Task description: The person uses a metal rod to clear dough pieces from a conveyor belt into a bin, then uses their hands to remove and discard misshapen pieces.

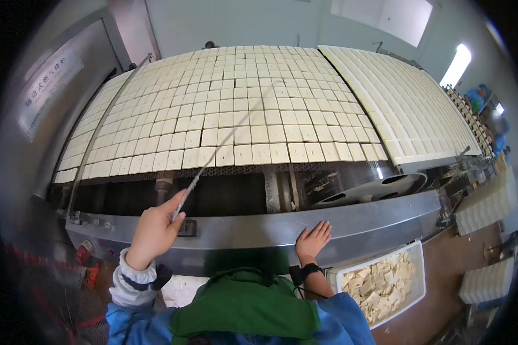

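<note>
My left hand [154,231] is closed round the near end of a long thin stick [191,187], held above the machine's front edge. The stick slants forward and to the right over rows of pale square dough pieces [227,155], its far part blurred. These pieces lie close together on a mesh conveyor belt [224,171]. My right hand [312,241] lies with fingers stretched out on the metal ledge [362,219] along the front of the machine, holding nothing.
A white bin [423,276] of broken pale pieces stands below the ledge on the right. Beyond the belt is a ribbed pale section [403,106]. Stacked white trays [486,201] stand at the right. People in blue [476,95] are farther off. An oven-like metal housing [63,75] borders the left.
</note>
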A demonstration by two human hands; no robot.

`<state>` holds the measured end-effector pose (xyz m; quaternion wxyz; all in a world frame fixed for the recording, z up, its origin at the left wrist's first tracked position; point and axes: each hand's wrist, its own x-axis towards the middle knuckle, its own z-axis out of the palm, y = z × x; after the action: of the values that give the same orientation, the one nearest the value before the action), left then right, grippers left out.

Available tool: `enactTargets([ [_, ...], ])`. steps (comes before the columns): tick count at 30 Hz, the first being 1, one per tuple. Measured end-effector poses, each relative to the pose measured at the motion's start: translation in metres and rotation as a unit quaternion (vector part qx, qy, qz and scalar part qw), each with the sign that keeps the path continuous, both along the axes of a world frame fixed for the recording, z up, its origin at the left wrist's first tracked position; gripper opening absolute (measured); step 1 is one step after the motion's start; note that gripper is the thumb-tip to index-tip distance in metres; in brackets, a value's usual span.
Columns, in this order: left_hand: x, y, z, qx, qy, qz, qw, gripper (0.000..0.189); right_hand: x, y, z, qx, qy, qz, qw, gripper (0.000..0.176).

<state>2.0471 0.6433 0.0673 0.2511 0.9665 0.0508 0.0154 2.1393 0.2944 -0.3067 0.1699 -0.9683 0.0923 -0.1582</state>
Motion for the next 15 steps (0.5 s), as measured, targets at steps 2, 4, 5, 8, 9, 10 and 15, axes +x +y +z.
enactTargets([
  [2,0.012,0.010,-0.015,0.011,-0.063,0.037,0.997,0.048,0.001,-0.005,0.003,0.019,0.012,0.002,1.000,0.069],
  [4,0.031,0.020,-0.022,-0.005,-0.056,0.063,0.996,0.049,0.003,-0.011,0.004,0.009,0.006,0.001,1.000,0.069],
  [5,0.040,0.028,-0.028,-0.024,-0.046,0.084,0.995,0.049,0.003,-0.014,0.004,-0.003,0.003,-0.006,1.000,0.069],
  [8,0.069,0.050,-0.062,-0.083,-0.066,0.081,0.991,0.050,0.005,-0.022,0.008,0.003,0.017,-0.006,1.000,0.069],
  [9,0.078,0.053,-0.070,-0.119,-0.056,0.080,0.988,0.051,0.006,-0.024,0.008,0.004,0.015,-0.004,1.000,0.069],
  [10,0.087,0.051,-0.078,-0.191,-0.058,0.074,0.977,0.052,0.007,-0.027,0.009,0.008,0.015,-0.001,1.000,0.069],
  [15,0.099,0.027,-0.084,-0.147,-0.059,0.093,0.983,0.049,0.010,-0.041,0.011,0.009,0.018,0.006,1.000,0.069],
])
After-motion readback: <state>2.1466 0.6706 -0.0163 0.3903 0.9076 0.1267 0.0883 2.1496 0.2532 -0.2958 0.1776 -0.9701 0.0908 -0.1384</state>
